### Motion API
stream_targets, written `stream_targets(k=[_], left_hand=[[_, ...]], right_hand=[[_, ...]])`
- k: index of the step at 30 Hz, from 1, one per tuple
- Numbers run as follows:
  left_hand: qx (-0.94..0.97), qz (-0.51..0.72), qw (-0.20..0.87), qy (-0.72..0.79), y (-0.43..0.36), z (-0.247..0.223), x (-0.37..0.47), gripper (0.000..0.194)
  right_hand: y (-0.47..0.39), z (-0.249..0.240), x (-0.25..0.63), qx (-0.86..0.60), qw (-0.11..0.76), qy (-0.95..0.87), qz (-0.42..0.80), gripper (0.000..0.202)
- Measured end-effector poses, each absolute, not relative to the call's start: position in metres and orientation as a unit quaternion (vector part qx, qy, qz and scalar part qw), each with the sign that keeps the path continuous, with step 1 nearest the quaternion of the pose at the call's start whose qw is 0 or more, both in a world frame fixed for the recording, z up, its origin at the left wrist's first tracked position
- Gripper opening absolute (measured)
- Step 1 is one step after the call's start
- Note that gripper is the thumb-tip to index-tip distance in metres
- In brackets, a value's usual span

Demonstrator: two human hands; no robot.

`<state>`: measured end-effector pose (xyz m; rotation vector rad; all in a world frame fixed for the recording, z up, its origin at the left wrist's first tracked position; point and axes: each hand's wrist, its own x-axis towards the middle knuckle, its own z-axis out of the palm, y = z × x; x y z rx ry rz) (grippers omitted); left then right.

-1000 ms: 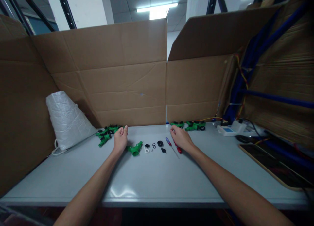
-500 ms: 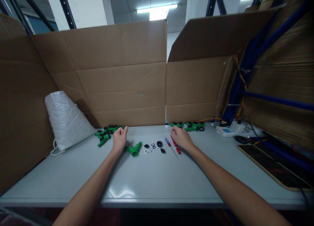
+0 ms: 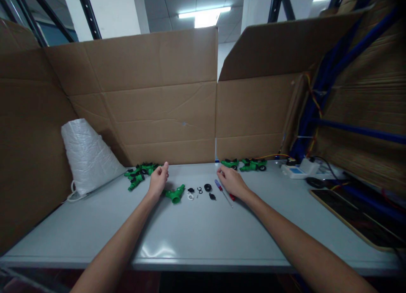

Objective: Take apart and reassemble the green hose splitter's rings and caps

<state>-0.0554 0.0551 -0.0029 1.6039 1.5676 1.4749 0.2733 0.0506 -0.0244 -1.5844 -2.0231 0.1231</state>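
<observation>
My left hand (image 3: 159,180) hovers with fingers curled in, thumb on top, just above and left of a green plastic pipe fitting (image 3: 175,194) on the table. Nothing shows in it. My right hand (image 3: 233,181), also with fingers curled and nothing visible in them, is over a red screwdriver (image 3: 232,197), covering most of it. Beside it lies a screwdriver with a purple-and-red handle (image 3: 218,185). Between the hands are a black ring (image 3: 207,187), a black knob-like part (image 3: 212,196), a white ring (image 3: 190,197), a small black part (image 3: 190,190) and small black rings (image 3: 199,190).
Several green fittings with black parts (image 3: 136,182) lie back left, and others (image 3: 253,165) back right. A white wrapped bundle (image 3: 90,157) stands at the left. Cardboard walls (image 3: 165,115) enclose the table. On the right are a power strip (image 3: 300,170) and a dark panel (image 3: 355,216).
My right hand has moved slightly left and down, covering more of the red screwdriver. My left hand has turned a little and shifted right. The parts on the table stay in place.
</observation>
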Motion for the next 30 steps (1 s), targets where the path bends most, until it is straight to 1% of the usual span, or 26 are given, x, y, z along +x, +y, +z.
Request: stream_targets(k=[5, 11, 16, 18, 21, 25, 27, 30], left_hand=[[0.638, 0.466, 0.231, 0.568, 0.053, -0.004, -0.058, 0.067], [0.691, 0.391, 0.156, 0.587, 0.042, -0.001, -0.064, 0.049], [0.699, 0.362, 0.129, 0.603, 0.039, 0.003, -0.064, 0.051], [0.701, 0.350, 0.142, 0.604, 0.040, 0.005, -0.065, 0.056], [0.713, 0.315, 0.189, 0.597, 0.046, 0.011, -0.067, 0.062], [0.732, 0.285, 0.237, 0.572, 0.057, 0.020, -0.070, 0.058], [0.737, 0.282, 0.243, 0.564, 0.062, 0.022, -0.070, 0.057], [0.744, 0.294, 0.234, 0.553, 0.063, 0.018, -0.071, 0.059]], right_hand=[[0.042, -0.018, 0.266, -0.519, 0.309, -0.796, 0.037, 0.019], [0.033, -0.014, 0.258, -0.467, 0.327, -0.821, 0.034, 0.018], [0.028, -0.014, 0.253, -0.423, 0.320, -0.847, 0.037, 0.017], [0.026, -0.014, 0.250, -0.407, 0.313, -0.857, 0.040, 0.015], [0.019, -0.012, 0.245, -0.387, 0.305, -0.869, 0.049, 0.013], [0.003, -0.005, 0.234, -0.356, 0.293, -0.885, 0.062, 0.014], [-0.007, 0.000, 0.228, -0.331, 0.289, -0.896, 0.066, 0.014], [-0.017, 0.003, 0.220, -0.303, 0.270, -0.911, 0.065, 0.020]])
